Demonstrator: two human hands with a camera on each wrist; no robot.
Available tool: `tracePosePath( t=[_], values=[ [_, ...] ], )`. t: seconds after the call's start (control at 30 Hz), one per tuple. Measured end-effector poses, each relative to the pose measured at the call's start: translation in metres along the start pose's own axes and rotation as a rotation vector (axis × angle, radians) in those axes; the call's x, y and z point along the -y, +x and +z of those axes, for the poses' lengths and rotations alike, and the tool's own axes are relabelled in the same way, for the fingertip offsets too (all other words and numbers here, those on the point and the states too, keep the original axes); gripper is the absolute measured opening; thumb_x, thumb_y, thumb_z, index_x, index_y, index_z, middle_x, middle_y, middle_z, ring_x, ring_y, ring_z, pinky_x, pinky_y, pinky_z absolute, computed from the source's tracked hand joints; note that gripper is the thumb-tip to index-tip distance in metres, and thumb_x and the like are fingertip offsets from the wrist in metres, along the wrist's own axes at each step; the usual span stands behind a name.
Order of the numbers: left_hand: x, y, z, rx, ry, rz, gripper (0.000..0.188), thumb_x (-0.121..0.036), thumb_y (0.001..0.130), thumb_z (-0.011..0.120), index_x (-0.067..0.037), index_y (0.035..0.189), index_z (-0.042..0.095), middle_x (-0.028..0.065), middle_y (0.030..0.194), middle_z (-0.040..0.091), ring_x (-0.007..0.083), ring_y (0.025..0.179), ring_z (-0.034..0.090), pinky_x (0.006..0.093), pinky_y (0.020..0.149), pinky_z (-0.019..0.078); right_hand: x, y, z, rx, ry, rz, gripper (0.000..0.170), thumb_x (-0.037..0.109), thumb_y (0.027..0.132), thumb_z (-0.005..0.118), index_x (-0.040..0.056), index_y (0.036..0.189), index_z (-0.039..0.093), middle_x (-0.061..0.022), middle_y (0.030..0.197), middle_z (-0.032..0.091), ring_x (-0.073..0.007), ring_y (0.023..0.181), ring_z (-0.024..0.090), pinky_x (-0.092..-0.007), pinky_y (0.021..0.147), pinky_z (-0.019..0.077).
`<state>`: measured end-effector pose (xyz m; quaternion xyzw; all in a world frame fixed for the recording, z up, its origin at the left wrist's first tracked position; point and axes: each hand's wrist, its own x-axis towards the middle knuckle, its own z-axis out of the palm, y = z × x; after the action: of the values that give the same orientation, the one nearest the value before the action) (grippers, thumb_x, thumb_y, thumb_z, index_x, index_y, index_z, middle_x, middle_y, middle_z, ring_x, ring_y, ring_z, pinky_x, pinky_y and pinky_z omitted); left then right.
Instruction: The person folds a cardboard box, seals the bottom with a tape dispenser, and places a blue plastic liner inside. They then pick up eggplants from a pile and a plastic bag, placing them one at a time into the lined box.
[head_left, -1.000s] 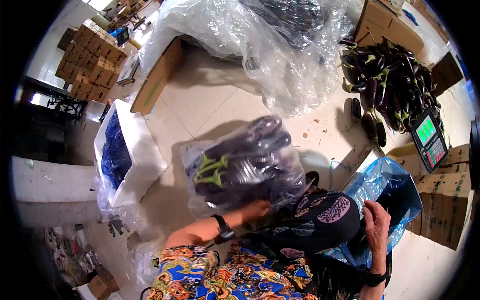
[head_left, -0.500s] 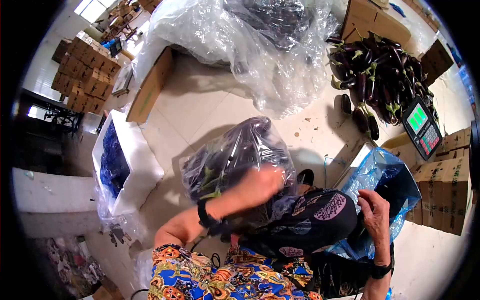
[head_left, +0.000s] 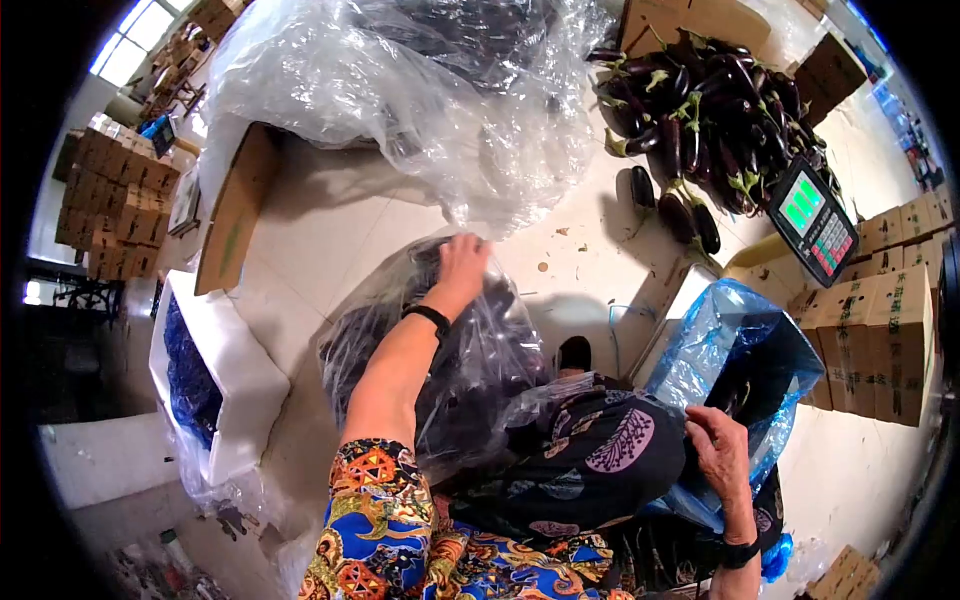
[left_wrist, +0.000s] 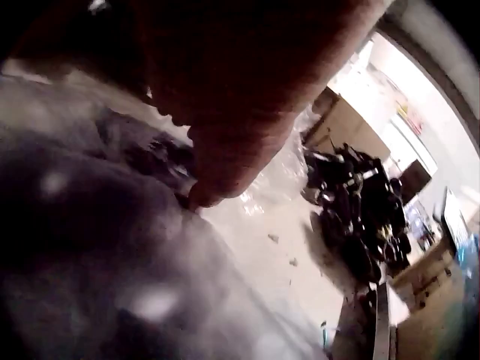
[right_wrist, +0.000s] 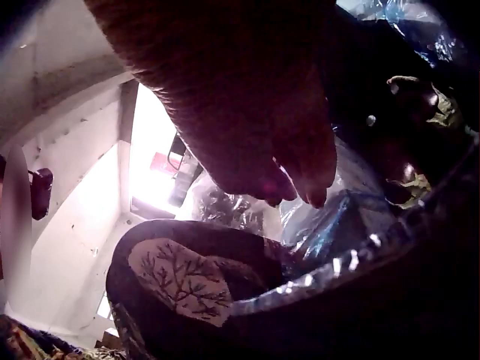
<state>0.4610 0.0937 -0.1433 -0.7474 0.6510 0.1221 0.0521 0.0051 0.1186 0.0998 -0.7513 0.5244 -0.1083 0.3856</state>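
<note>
In the head view, a clear plastic bag (head_left: pixel 370 350) of dark purple eggplants lies on the floor before the person. The left hand (head_left: pixel 465 268) reaches over it, fingers at the plastic of its far end. In the left wrist view the fingertips (left_wrist: pixel 204 196) meet the bag's surface, but I cannot tell whether they pinch it. Beside the person's knee, the right hand (head_left: pixel 720 455) hangs with loosely bent fingers and nothing in it. Under that hand stands a box lined with blue plastic (head_left: pixel 690 350); green-capped eggplants (right_wrist: pixel 411 187) show inside it in the right wrist view.
A heap of loose eggplants (head_left: pixel 715 110) lies at the back right, near a scale display (head_left: pixel 815 220) and stacked cartons (head_left: pixel 870 330). At left stands a white foam box (head_left: pixel 250 400) with blue lining. Clear plastic sheeting (head_left: pixel 330 80) and a cardboard flap (head_left: pixel 235 210) are ahead.
The left hand has moved forward from the bag's near side to its far end, and the plastic is drawn over the eggplant stems. The right hand stays by the blue-lined box. The head view has shifted.
</note>
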Motion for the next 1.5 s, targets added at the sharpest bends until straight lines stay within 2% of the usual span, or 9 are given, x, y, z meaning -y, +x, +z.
tracePosePath(
  t=[0.07, 0.2, 0.33, 0.6, 0.73, 0.9, 1.2, 1.37, 1.5],
  values=[
    [-0.01, 0.007, 0.019, -0.017, 0.065, 0.37, 0.071, -0.013, 0.072, 0.075, -0.016, 0.136, 0.045, 0.013, 0.131, 0.047, 0.0344, 0.129, 0.036, 0.0513, 0.102, 0.0277, -0.006, 0.002, 0.005, 0.007, -0.021, -0.015, 0.017, 0.005, 0.086, 0.063, -0.0001, 0.101, 0.065, -0.0155, 0.086, 0.067, -0.0255, 0.078, 0.067, -0.0323, 0.071, 0.0511],
    [-0.031, 0.024, 0.025, 0.174, 0.162, 0.345, 0.03, -0.009, 0.08, 0.061, -0.015, 0.109, 0.065, 0.0126, 0.111, 0.06, 0.0315, 0.124, 0.044, 0.0537, 0.106, 0.0257, 0.003, 0.013, 0.008, 0.015, 0.015, 0.038, 0.016, 0.002, 0.084, 0.063, -0.0012, 0.1, 0.066, -0.0124, 0.087, 0.069, -0.0224, 0.078, 0.068, -0.0295, 0.072, 0.0513],
    [-0.023, 0.026, 0.028, -0.246, 0.091, 0.406, 0.013, -0.009, 0.08, 0.054, -0.012, 0.073, 0.065, 0.008, 0.072, 0.065, 0.0253, 0.074, 0.064, 0.0378, 0.084, 0.0409, 0.003, 0.016, 0.0, -0.035, 0.007, -0.003, 0.017, 0.002, 0.085, 0.063, -0.0006, 0.101, 0.066, -0.013, 0.087, 0.068, -0.0238, 0.08, 0.068, -0.0303, 0.073, 0.0513],
    [0.083, -0.03, -0.043, -0.181, 0.199, -0.05, 0.013, -0.01, 0.08, 0.058, -0.01, 0.091, 0.064, 0.0125, 0.077, 0.068, 0.0303, 0.075, 0.068, 0.0453, 0.073, 0.048, 0.001, 0.019, -0.008, -0.007, 0.124, 0.041, 0.015, 0.001, 0.086, 0.062, -0.0014, 0.101, 0.066, -0.0137, 0.087, 0.068, -0.0235, 0.079, 0.068, -0.0297, 0.071, 0.0517],
    [0.22, -0.104, -0.069, -0.234, 0.272, -0.647, 0.018, -0.017, 0.09, 0.051, -0.01, 0.099, 0.064, 0.0177, 0.097, 0.067, 0.0332, 0.093, 0.066, 0.0477, 0.075, 0.0531, 0.006, 0.034, 0.004, 0.018, 0.141, -0.015, 0.015, 0.0, 0.086, 0.062, -0.0022, 0.101, 0.066, -0.0128, 0.085, 0.068, -0.0206, 0.076, 0.067, -0.0285, 0.069, 0.0513],
    [0.329, -0.16, -0.051, -0.249, 0.342, -0.69, 0.021, -0.022, 0.092, 0.047, -0.008, 0.096, 0.062, 0.015, 0.097, 0.066, 0.0355, 0.09, 0.064, 0.0471, 0.079, 0.0508, 0.014, 0.058, 0.02, 0.05, 0.206, 0.03, 0.017, 0.002, 0.089, 0.061, -0.0031, 0.104, 0.067, -0.0111, 0.087, 0.069, -0.0169, 0.077, 0.066, -0.0273, 0.071, 0.0512],
    [0.089, -0.192, -0.079, -0.599, -0.236, -0.231, 0.029, -0.009, 0.078, 0.063, -0.002, 0.106, 0.058, 0.0181, 0.107, 0.058, 0.0371, 0.101, 0.054, 0.0428, 0.091, 0.0423, -0.005, 0.058, 0.014, 0.034, 0.217, 0.136, 0.019, 0.006, 0.093, 0.059, -0.0037, 0.107, 0.065, -0.0093, 0.091, 0.069, -0.0145, 0.079, 0.065, -0.0263, 0.073, 0.051],
    [-0.02, -0.272, -0.028, -0.135, -0.243, 0.087, 0.049, -0.008, 0.077, 0.067, -0.004, 0.124, 0.055, 0.0154, 0.131, 0.049, 0.0363, 0.127, 0.04, 0.0504, 0.103, 0.0339, -0.021, 0.04, 0.014, 0.041, 0.239, 0.187, 0.019, 0.007, 0.094, 0.058, -0.0048, 0.107, 0.065, -0.0095, 0.093, 0.069, -0.0141, 0.08, 0.066, -0.0259, 0.074, 0.0511],
    [0.028, -0.294, 0.017, -0.067, 0.109, -0.059, 0.043, -0.011, 0.08, 0.061, -0.008, 0.123, 0.057, 0.0112, 0.128, 0.053, 0.0293, 0.127, 0.041, 0.0493, 0.1, 0.0347, -0.013, 0.029, 0.005, 0.029, 0.103, 0.132, 0.018, 0.005, 0.092, 0.058, -0.0038, 0.106, 0.065, -0.0086, 0.09, 0.069, -0.014, 0.08, 0.065, -0.0258, 0.074, 0.0505]
  ],
)
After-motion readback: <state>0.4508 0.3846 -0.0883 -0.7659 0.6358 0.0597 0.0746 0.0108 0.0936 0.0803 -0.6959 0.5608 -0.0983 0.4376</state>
